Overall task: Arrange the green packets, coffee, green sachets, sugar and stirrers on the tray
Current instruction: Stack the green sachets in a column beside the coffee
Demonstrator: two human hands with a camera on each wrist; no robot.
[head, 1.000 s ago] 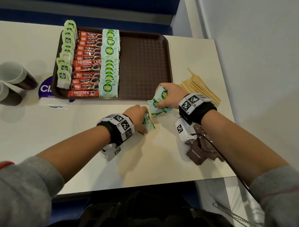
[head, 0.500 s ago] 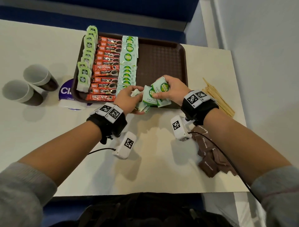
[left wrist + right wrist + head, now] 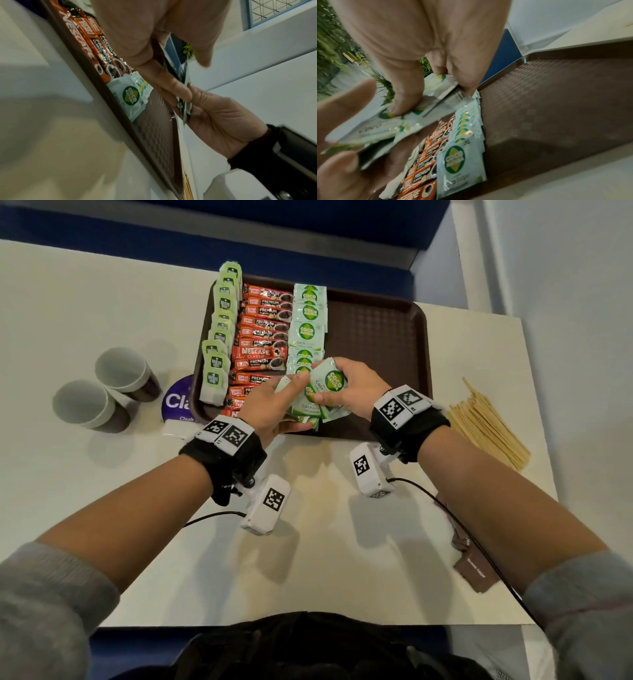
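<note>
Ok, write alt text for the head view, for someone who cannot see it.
Both hands, left hand and right hand, hold a bunch of green sachets over the near edge of a brown tray. The tray holds rows of green packets, coffee and sachets; stirrers lie right.

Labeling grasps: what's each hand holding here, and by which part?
Both hands share one fanned bunch of pale green Coco sugar sachets above the brown plastic tray. Right hand pinches the upper sachets' flat faces; left hand grips the bunch's lower left end.

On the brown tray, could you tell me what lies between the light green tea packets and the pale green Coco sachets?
A column of red coffee sticks fills that stretch, as the head view shows.
</note>
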